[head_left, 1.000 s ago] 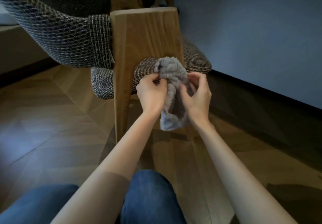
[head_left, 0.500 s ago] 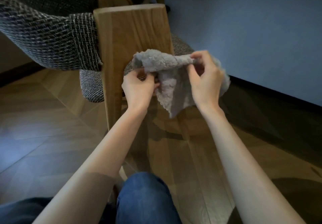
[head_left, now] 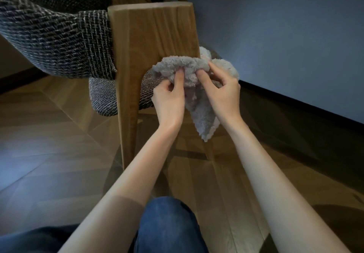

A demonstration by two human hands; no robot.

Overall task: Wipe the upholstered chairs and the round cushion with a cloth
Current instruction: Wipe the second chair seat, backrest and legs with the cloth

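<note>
A fluffy grey cloth (head_left: 201, 114) hangs between my two hands in front of an upholstered chair. My left hand (head_left: 169, 99) pinches the cloth's upper edge with its thumb on top. My right hand (head_left: 222, 93) pinches the same edge close beside it. The chair has a dark woven backrest (head_left: 51, 42), a woven seat (head_left: 106, 97) and a broad wooden leg (head_left: 149, 38) just behind the cloth. No round cushion shows in this view.
Wooden herringbone floor (head_left: 59, 146) spreads all around. A grey-blue wall (head_left: 285, 32) with a dark skirting board (head_left: 307, 105) runs along the right. My knees in blue jeans (head_left: 167, 225) are at the bottom edge.
My hands have come closer together along the cloth's top edge, bunching it. The cloth was spread wider half a second ago. The view has shifted slightly toward the chair leg.
</note>
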